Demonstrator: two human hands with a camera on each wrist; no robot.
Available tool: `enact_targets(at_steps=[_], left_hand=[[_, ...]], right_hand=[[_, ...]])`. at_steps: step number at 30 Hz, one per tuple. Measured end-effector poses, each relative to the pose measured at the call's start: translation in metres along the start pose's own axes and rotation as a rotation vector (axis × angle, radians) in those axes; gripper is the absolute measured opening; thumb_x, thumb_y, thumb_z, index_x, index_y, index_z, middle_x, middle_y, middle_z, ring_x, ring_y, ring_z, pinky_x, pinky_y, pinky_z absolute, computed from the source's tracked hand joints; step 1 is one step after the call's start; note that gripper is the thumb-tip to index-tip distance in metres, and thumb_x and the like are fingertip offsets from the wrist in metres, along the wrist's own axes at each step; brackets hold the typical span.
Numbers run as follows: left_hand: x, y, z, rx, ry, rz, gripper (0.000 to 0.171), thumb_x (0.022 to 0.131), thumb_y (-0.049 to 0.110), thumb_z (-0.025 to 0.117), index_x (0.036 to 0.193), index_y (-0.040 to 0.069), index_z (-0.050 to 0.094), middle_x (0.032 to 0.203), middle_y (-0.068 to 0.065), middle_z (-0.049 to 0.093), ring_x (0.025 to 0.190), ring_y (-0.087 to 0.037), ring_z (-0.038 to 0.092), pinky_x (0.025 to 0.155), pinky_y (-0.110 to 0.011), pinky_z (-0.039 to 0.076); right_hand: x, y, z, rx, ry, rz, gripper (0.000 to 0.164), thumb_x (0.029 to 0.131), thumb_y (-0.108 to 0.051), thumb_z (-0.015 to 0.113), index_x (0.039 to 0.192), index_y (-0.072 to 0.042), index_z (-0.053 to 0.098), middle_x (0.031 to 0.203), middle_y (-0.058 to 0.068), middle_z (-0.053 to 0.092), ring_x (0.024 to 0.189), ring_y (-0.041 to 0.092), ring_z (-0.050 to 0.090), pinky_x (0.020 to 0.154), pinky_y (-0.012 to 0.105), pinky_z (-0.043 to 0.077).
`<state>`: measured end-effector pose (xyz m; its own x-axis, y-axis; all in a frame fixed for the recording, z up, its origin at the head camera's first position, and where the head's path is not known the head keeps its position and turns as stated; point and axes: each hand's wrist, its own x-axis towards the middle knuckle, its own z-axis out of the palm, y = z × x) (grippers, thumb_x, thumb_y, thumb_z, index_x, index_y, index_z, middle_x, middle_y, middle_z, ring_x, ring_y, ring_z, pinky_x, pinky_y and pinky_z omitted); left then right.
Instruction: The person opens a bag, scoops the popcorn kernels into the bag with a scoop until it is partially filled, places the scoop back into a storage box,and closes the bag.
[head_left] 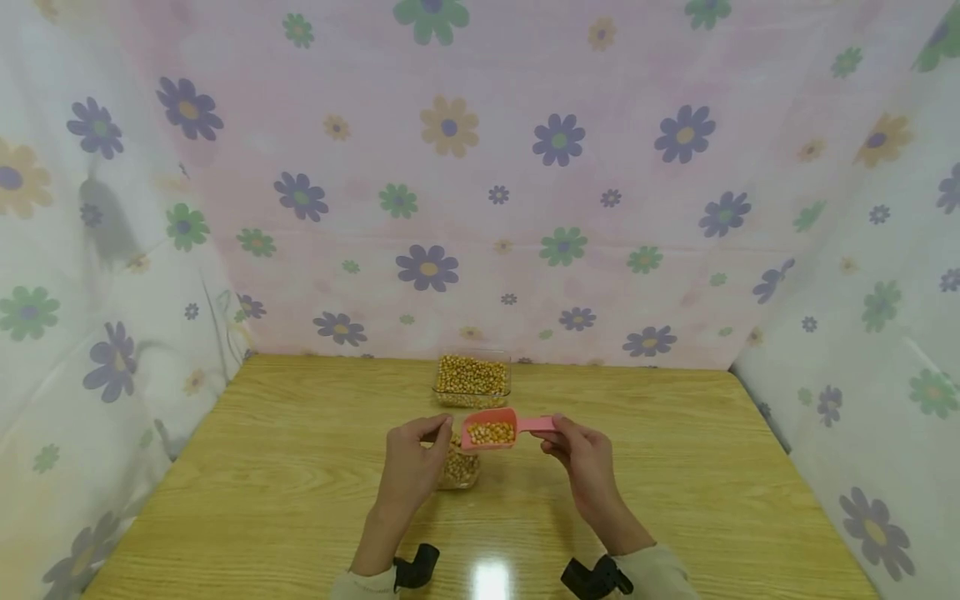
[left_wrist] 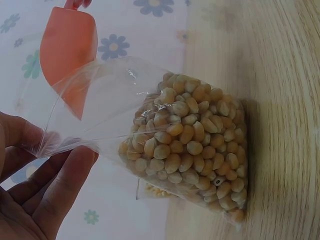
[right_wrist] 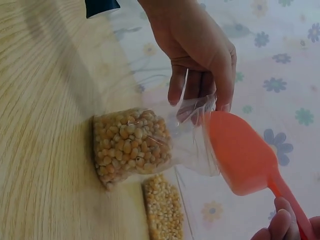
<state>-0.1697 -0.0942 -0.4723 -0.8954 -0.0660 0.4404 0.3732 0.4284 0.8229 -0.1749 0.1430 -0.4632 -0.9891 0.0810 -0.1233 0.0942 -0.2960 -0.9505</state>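
Observation:
My right hand [head_left: 587, 467] grips the handle of a coral-pink scoop [head_left: 519, 423], which carries corn kernels [head_left: 491, 433]. A clear plastic bag [left_wrist: 182, 150], partly filled with kernels, stands upright on the table. Its top edge is pinched between the thumb and fingers of my left hand [head_left: 411, 467]. The lip of the scoop [right_wrist: 242, 155] reaches the bag's open mouth, overlapping the clear film in both wrist views. From the head view, my left hand hides part of the bag.
Behind the bag, a clear rectangular container [head_left: 472, 402] full of kernels sits near the back of the wooden table [head_left: 675, 467]. Flower-printed cloth [head_left: 495, 167] hangs at the back and both sides. Black straps with mounts [head_left: 596, 577] are on the wrists.

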Motion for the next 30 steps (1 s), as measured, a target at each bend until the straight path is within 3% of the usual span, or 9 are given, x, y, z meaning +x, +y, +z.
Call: enact_targets(at_steps=[10, 16, 30], left_hand=[[-0.001, -0.002, 0.0, 0.008, -0.012, -0.016, 0.017, 0.097, 0.002, 0.066, 0.106, -0.004, 0.078, 0.094, -0.015, 0.077, 0.079, -0.022, 0.073, 0.068, -0.026, 0.059], [-0.001, -0.001, 0.001, 0.008, -0.026, -0.009, 0.017, 0.098, 0.002, 0.065, 0.107, -0.003, 0.078, 0.095, -0.018, 0.077, 0.08, -0.023, 0.073, 0.068, -0.026, 0.058], [0.002, -0.002, 0.001, -0.026, -0.021, 0.004, 0.017, 0.097, 0.0, 0.066, 0.107, -0.005, 0.078, 0.092, -0.019, 0.077, 0.079, -0.025, 0.073, 0.066, -0.024, 0.057]], right_hand=[[0.002, -0.003, 0.006, -0.102, -0.001, -0.057, 0.034, 0.104, -0.017, 0.06, 0.114, 0.015, 0.069, 0.08, 0.001, 0.077, 0.07, 0.01, 0.069, 0.081, 0.032, 0.06], [0.005, -0.009, 0.01, -0.188, -0.006, -0.101, 0.033, 0.104, -0.016, 0.059, 0.115, 0.013, 0.07, 0.087, 0.008, 0.078, 0.072, 0.01, 0.071, 0.078, 0.029, 0.059], [0.005, -0.018, 0.016, -0.247, -0.03, -0.159, 0.029, 0.103, -0.015, 0.061, 0.111, 0.01, 0.074, 0.089, 0.015, 0.078, 0.072, 0.011, 0.071, 0.079, 0.032, 0.06]])
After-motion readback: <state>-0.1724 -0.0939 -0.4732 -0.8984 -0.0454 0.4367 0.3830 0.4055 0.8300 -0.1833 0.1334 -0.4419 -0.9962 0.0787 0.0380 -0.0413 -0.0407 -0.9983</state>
